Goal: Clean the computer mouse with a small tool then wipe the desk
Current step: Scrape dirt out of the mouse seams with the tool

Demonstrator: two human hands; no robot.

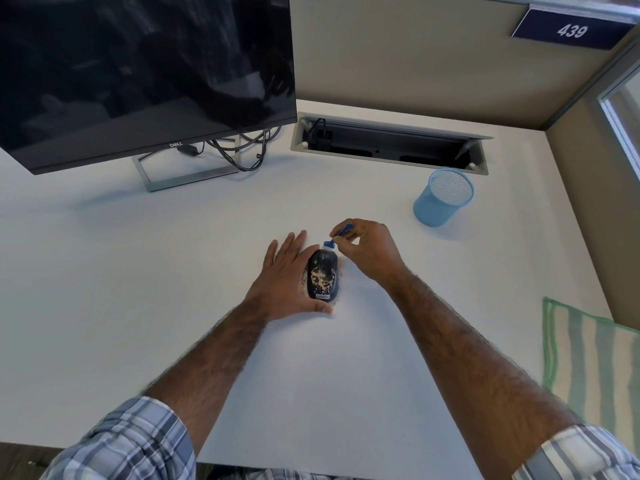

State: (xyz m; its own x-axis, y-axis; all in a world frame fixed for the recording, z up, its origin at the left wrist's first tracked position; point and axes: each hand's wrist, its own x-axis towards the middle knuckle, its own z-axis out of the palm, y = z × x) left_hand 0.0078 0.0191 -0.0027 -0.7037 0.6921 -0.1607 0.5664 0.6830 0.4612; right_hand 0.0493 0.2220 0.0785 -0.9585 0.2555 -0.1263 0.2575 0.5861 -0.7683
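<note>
Head camera, looking down at a white counter (173, 258) in an office cubicle. A black Lenovo mouse (322, 276) sits near the middle of the counter, its top speckled with tan crumbs (322, 277), with a few more crumbs on the counter around it.

The left hand (287, 275) lies flat against the mouse's left side, fingers straight and thumb tucked along the near end, bracing rather than gripping it. The right hand (367, 251) pinches a small blue brush (337, 237) between thumb and fingertips; the brush's pale tip meets the far end of the mouse.

A blue mesh pen cup (443, 197) stands well off to the right. A green-and-white striped cloth (588, 358) lies at the counter's right edge. A dark Dell monitor (138, 74) fills the upper left, with cables (242, 150) behind its stand.
</note>
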